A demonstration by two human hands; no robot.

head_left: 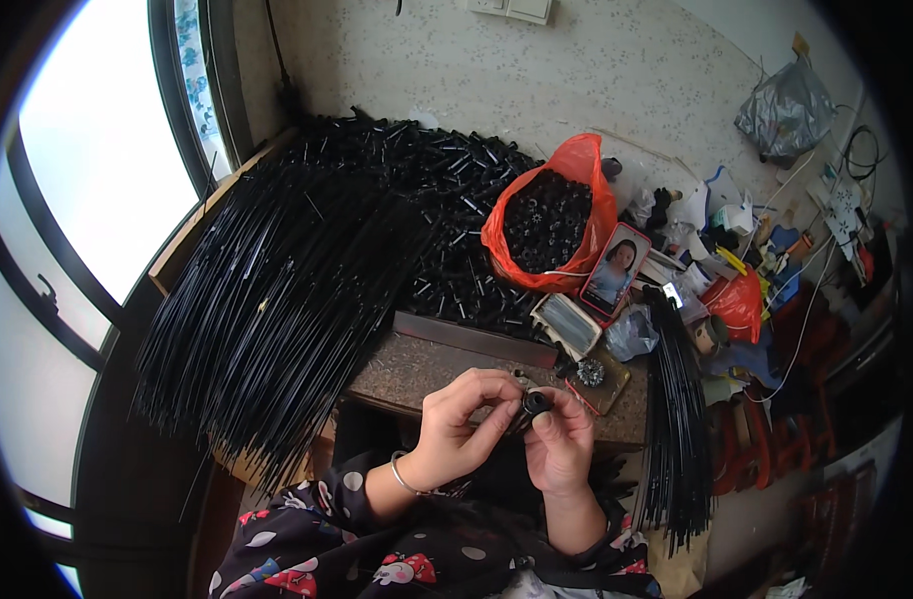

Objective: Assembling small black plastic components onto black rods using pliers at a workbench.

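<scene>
Above the table's near edge, my two hands meet around a small black round part (534,402) with a hollow end. My right hand (558,439) grips it between thumb and fingers. My left hand (463,424), a bangle at its wrist, pinches at the same part's left side; its fingertips hide some of it. Just beyond my right hand, a round metallic piece (590,372) with a toothed look lies on a flat phone-like slab (606,389). A dark strip-shaped bar (474,339) borders the heap of short black tubular pieces (447,180) on the table (402,371).
Long thin black rods (267,309) spread over the table's left side, overhanging it. A red plastic bag (501,235) holds black toothed parts. A phone (614,272) leans beside it, near a clear-lidded box (568,324). More rods (676,429) hang at the right, by clutter.
</scene>
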